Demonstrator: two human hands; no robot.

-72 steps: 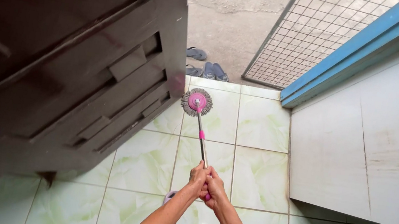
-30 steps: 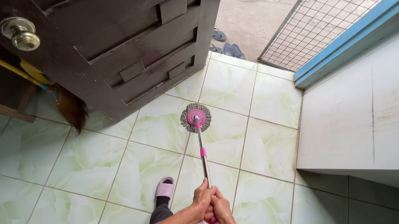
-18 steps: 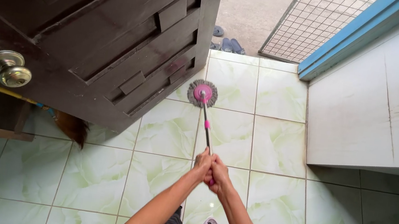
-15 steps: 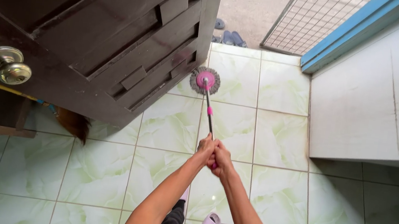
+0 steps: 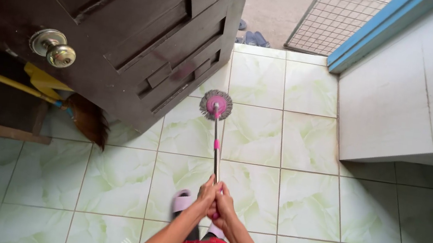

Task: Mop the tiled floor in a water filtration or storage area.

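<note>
A mop with a thin metal handle (image 5: 216, 149) and a round grey-and-pink head (image 5: 216, 105) rests on the pale green tiled floor (image 5: 296, 195). My left hand (image 5: 207, 192) and my right hand (image 5: 225, 202) are both wrapped around the lower end of the handle, side by side. The mop head lies on the tiles just beside the lower edge of a dark brown wooden door (image 5: 127, 30). My foot in a pink slipper (image 5: 181, 201) shows below my left hand.
The open door carries a brass knob (image 5: 53, 48). Behind it a broom (image 5: 84, 120) with a yellow handle leans low. A white wall with a blue edge (image 5: 418, 93) stands right. A wire mesh panel (image 5: 344, 15) and sandals (image 5: 251, 36) lie at the far doorway.
The mop head has come back toward me from the far tiles by the doorway. My hands keep their grip on the handle, and my view has shifted left so that the broom shows.
</note>
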